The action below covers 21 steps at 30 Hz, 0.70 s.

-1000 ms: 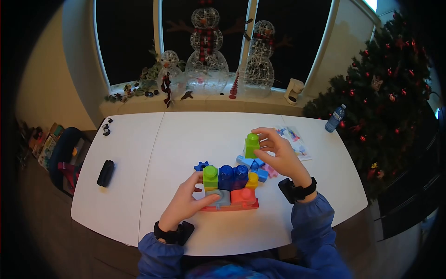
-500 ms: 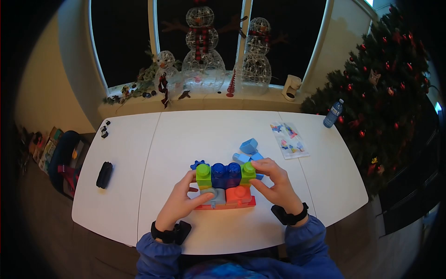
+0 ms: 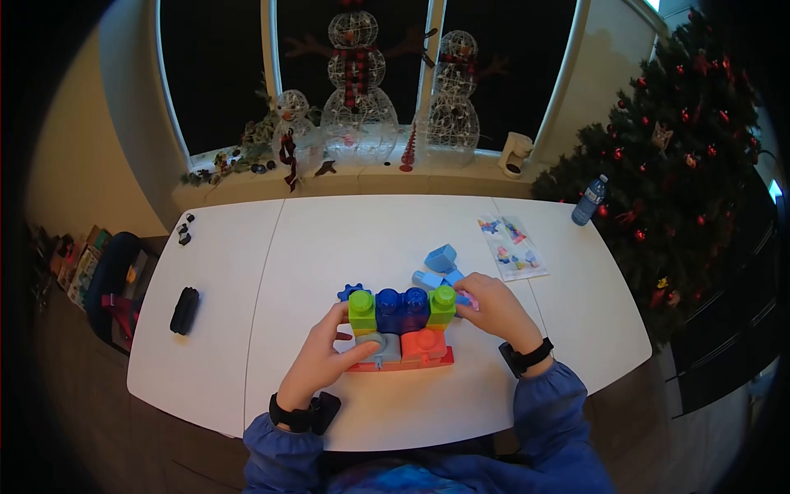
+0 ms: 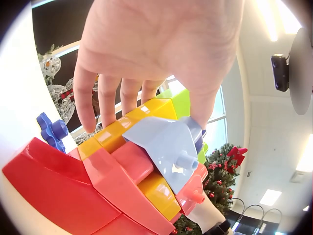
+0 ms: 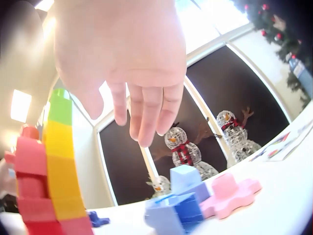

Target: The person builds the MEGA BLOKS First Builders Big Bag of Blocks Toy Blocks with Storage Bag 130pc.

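A toy-block build stands on the white table point(image 3: 329, 412). It has a red base point(image 3: 403, 365), yellow blocks point(image 4: 127, 128), a grey-blue block point(image 4: 161, 142), a coral block point(image 3: 424, 344), and a dark blue block point(image 3: 401, 313) between two lime green blocks point(image 3: 362, 313). My left hand point(image 3: 317, 356) grips its left side, thumb over the grey-blue block and fingers behind. My right hand point(image 3: 500, 313) hovers just right of the build, fingers loosely extended and holding nothing. Below it in the right wrist view lie light blue blocks point(image 5: 168, 215) and a pink gear-shaped block point(image 5: 231, 195).
A dark blue gear-shaped piece point(image 3: 354, 291) lies behind the build. A picture sheet point(image 3: 512, 247) and a water bottle point(image 3: 590, 200) are at the back right. On the left are a black case point(image 3: 185, 310) and small dark pieces point(image 3: 185, 229).
My right hand brought a lime green block down onto the right end of the build, let go of it and moved off to the right. My left hand keeps its grip.
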### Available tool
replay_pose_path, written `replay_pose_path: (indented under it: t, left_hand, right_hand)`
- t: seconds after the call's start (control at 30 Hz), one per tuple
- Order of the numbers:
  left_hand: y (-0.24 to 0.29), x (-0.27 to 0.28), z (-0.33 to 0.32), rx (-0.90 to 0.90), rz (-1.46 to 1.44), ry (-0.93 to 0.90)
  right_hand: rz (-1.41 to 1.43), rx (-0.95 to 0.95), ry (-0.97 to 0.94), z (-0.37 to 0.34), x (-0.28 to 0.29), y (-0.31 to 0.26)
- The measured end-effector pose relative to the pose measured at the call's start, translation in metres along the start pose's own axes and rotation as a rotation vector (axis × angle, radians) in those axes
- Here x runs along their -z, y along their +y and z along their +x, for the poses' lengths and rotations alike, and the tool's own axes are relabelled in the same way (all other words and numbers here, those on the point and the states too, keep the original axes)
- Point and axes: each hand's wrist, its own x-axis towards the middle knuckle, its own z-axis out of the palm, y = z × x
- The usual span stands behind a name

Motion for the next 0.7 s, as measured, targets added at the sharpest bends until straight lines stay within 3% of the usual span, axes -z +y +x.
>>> replay_pose_path:
  t: [0.17, 0.47, 0.57, 0.7]
  left_hand:
    - [0.0, 0.0, -0.001, 0.008, -0.008, 0.002]
    - [-0.001, 0.0, -0.001, 0.0, -0.007, 0.007]
    - [0.001, 0.0, -0.001, 0.008, -0.009, 0.005]
    - [0.001, -0.001, -0.001, -0.004, -0.054, 0.041]
  right_hand:
    - [-0.207, 0.087, -0.064, 0.002, -0.02, 0.011]
    - [-0.133, -0.013, -0.015, 0.007, -0.015, 0.008]
    - [0.041, 0.028, 0.267, 0.019, 0.009, -0.012]
    - [0.407, 0.052, 0.437, 0.035, 0.032, -0.054]
